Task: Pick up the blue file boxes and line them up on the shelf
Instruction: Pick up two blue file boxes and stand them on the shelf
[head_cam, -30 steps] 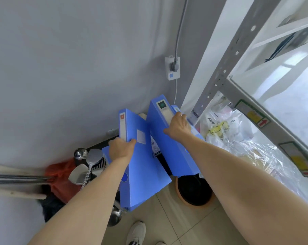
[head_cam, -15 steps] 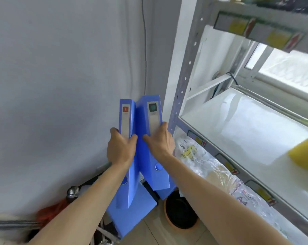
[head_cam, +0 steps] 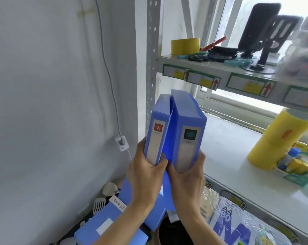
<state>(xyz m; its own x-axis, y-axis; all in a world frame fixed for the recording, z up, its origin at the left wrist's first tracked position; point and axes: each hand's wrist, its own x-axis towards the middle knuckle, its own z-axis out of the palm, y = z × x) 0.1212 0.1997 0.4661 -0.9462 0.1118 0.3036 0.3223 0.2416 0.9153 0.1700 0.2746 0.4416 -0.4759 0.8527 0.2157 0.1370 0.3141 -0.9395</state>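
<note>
I hold two blue file boxes upright, side by side, in front of the shelf's left post. My left hand (head_cam: 146, 175) grips the bottom of the left box (head_cam: 157, 128), which has a red square on its spine label. My right hand (head_cam: 186, 179) grips the bottom of the right box (head_cam: 186, 124), whose label has a dark green square. Their top edges touch. The white middle shelf (head_cam: 225, 147) lies just to their right. More blue file boxes (head_cam: 100, 227) lie on the floor below my arms.
Yellow tape rolls (head_cam: 280, 137) and small bottles stand on the middle shelf's right side. The upper shelf (head_cam: 220, 68) carries a yellow tape roll, scissors and black stands. A grey post (head_cam: 152, 50), a wall socket (head_cam: 121, 143), and paper packs below are near.
Both hands have lifted the two boxes from near the floor to shelf height and brought them together. My view has risen from the floor to the shelves.
</note>
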